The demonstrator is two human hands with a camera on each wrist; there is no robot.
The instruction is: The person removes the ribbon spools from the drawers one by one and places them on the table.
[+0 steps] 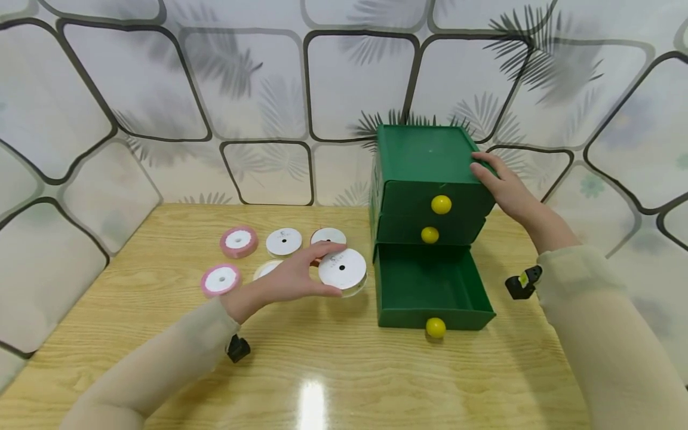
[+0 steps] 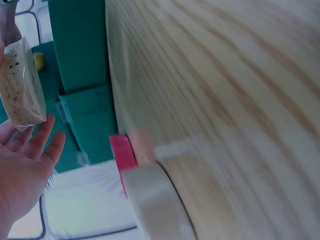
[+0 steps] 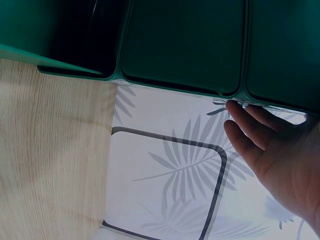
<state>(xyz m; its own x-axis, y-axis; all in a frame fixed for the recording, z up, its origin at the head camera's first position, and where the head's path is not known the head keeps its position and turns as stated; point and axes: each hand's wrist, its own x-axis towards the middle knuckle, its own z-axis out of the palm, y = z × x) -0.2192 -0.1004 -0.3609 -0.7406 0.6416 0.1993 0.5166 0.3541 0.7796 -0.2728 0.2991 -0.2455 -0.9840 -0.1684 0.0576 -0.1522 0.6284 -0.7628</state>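
Note:
Held between the thumb and fingers of my left hand (image 1: 292,278) is a ribbon spool (image 1: 342,269) with white faces, raised beside the pulled-out bottom drawer (image 1: 430,286) of a green drawer cabinet (image 1: 424,155). In the left wrist view, the ribbon on this spool (image 2: 22,85) looks cream with small dark stars, under clear wrap. The bottom drawer is bare inside. My right hand (image 1: 507,188) rests on the cabinet's top right edge, its fingers extended. From the right wrist view, the fingertips (image 3: 235,107) touch the cabinet's side.
Left of the cabinet lie two pink-edged spools (image 1: 239,241) and a white spool (image 1: 283,242). Another white spool (image 1: 329,234) and a cream-edged one (image 1: 266,269) are partly hidden by my left hand. Yellow knobs (image 1: 441,205) stick out from the drawers. A patterned wall stands behind.

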